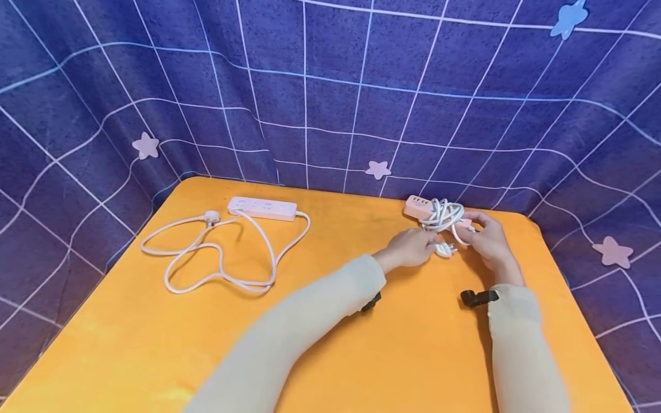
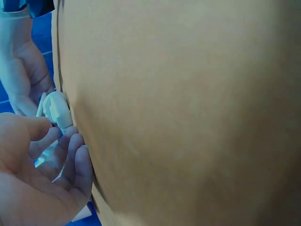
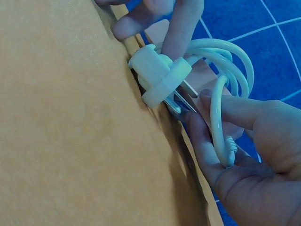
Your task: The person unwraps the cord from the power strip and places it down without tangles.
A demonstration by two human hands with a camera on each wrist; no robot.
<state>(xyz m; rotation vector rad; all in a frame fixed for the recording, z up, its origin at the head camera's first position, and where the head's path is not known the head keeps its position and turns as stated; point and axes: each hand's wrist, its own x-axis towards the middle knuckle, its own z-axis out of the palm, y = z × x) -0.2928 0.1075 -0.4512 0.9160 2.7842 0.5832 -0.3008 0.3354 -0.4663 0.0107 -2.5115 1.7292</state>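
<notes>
At the back right of the table, in the head view, lies a pink power strip (image 1: 417,207) with its white cord (image 1: 443,215) wound in loops around the middle. The cord's white plug (image 3: 162,80) sits close over the tabletop, its metal prongs pointing toward my right hand. My left hand (image 1: 410,248) reaches across from the left and pinches the plug by its cord end. With thumb and fingers, my right hand (image 1: 488,238) grips the strip's right end, where the cord comes out. In the left wrist view, the left fingers (image 2: 75,160) partly hide the plug.
A second power strip (image 1: 263,208) lies at the back left, its cord (image 1: 222,275) spread in loose loops and its plug (image 1: 212,217) beside it. The orange table (image 1: 413,355) meets a blue gridded curtain (image 1: 330,103) at the back and sides.
</notes>
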